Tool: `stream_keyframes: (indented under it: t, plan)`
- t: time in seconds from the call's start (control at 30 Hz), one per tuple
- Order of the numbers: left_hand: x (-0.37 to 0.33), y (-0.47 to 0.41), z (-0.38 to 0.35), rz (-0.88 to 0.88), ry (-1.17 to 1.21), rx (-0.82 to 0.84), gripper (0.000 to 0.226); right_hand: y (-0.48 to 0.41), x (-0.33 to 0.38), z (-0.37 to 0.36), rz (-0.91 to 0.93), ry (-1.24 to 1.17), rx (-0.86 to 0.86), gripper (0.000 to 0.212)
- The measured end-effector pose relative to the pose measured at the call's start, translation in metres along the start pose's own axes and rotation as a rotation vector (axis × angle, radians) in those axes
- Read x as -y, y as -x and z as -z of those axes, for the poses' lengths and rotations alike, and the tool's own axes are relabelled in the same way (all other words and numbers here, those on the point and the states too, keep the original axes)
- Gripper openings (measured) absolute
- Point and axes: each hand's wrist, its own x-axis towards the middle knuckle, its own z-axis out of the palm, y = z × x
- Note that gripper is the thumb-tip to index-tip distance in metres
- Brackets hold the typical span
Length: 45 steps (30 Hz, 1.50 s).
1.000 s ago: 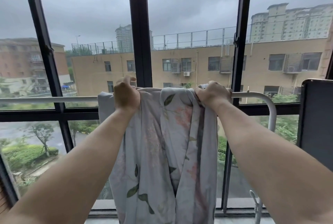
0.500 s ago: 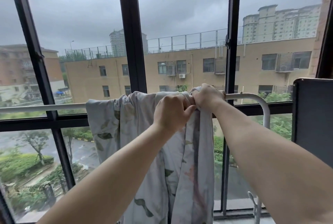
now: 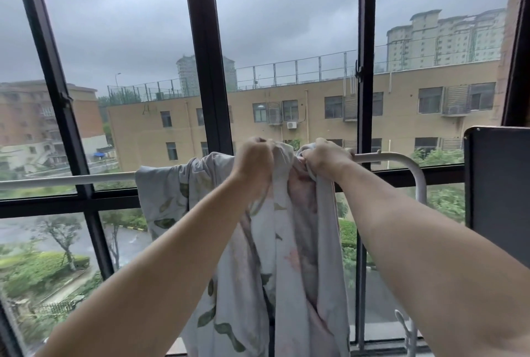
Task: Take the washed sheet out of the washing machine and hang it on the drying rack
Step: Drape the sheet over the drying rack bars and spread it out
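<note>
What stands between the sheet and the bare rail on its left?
Nothing visible. The sheet hangs over the rail, the left hand and right hand grip its bunched top, and the rail to its left is bare.

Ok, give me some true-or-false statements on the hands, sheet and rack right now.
1. The left hand and the right hand grip the sheet at the rack rail. True.
2. The sheet is spread flat along the whole rail. False: it hangs bunched, with bare rail on both sides.
3. The sheet carries a leaf print. True.
4. The dark panel stands left of the sheet. False: it stands to the right.
</note>
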Motion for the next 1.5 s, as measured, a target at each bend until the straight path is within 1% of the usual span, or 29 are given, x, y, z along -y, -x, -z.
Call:
stream_keyframes:
  t: [0.07, 0.13, 0.23, 0.27, 0.3, 0.37, 0.57, 0.63, 0.73, 0.8, 0.87, 0.97, 1.0, 1.03, 1.13, 1.2, 1.27, 1.37, 1.43, 1.5]
  plan:
    - [-0.008, -0.016, 0.014, 0.087, 0.129, -0.056, 0.03, 0.004, 0.003, 0.0, 0.008, 0.013, -0.004, 0.036]
    - [-0.013, -0.023, 0.024, 0.115, 0.286, -0.103, 0.041, 0.006, 0.006, -0.001, 0.014, 0.008, -0.032, 0.037]
    - [-0.008, -0.025, 0.04, 0.138, 0.377, -0.146, 0.036, 0.007, 0.006, -0.004, 0.017, 0.01, -0.052, 0.037]
    - [-0.004, -0.029, 0.044, 0.114, 0.401, -0.163, 0.036, 0.007, 0.005, -0.005, 0.02, 0.011, -0.05, 0.037]
    - [0.0, -0.033, 0.049, 0.11, 0.387, -0.203, 0.036, 0.007, 0.005, -0.005, 0.013, 0.015, -0.05, 0.039]
    - [-0.001, -0.038, 0.061, 0.171, 0.384, -0.283, 0.036, 0.004, 0.003, -0.008, -0.001, 0.008, -0.069, 0.042]
    - [0.003, -0.046, 0.093, 0.305, 0.303, -0.317, 0.032, -0.002, -0.001, -0.016, -0.028, -0.018, -0.097, 0.046]
    - [0.014, -0.056, 0.104, 0.305, 0.269, -0.403, 0.027, 0.001, 0.002, -0.016, -0.047, -0.022, -0.131, 0.046]
    - [0.019, -0.047, 0.121, 0.276, 0.165, -0.502, 0.029, 0.009, 0.004, -0.016, -0.106, -0.011, -0.211, 0.04]
    - [0.025, -0.037, 0.134, 0.249, 0.108, -0.573, 0.034, 0.014, 0.004, -0.018, -0.087, -0.025, -0.254, 0.033]
    - [0.038, -0.035, 0.153, 0.258, 0.146, -0.62, 0.038, 0.015, 0.006, -0.021, -0.044, -0.029, -0.275, 0.033]
    - [0.05, -0.03, 0.176, 0.318, 0.285, -0.604, 0.033, 0.016, 0.014, -0.021, -0.04, -0.034, -0.31, 0.031]
    - [0.055, -0.029, 0.182, 0.32, 0.318, -0.577, 0.027, 0.017, 0.017, -0.021, -0.047, -0.031, -0.321, 0.028]
    - [0.056, -0.026, 0.185, 0.333, 0.322, -0.537, 0.027, 0.018, 0.02, -0.02, -0.054, -0.021, -0.326, 0.026]
    - [0.056, -0.019, 0.191, 0.325, 0.273, -0.414, 0.047, 0.02, 0.029, -0.016, -0.1, 0.04, -0.315, 0.025]
    - [0.055, -0.017, 0.194, 0.341, 0.253, -0.36, 0.054, 0.024, 0.036, -0.013, -0.11, 0.076, -0.351, 0.025]
    - [0.055, -0.017, 0.2, 0.346, 0.255, -0.309, 0.052, 0.03, 0.048, -0.016, -0.031, 0.101, -0.434, 0.025]
    - [0.056, -0.014, 0.207, 0.357, 0.314, -0.215, 0.041, 0.042, 0.077, -0.026, 0.183, 0.027, -0.506, 0.024]
    - [0.057, -0.011, 0.213, 0.341, 0.325, -0.159, 0.037, 0.049, 0.102, -0.034, 0.306, -0.033, -0.511, 0.023]
    - [0.06, -0.012, 0.217, 0.315, 0.289, -0.121, 0.028, 0.052, 0.125, -0.042, 0.413, -0.082, -0.449, 0.022]
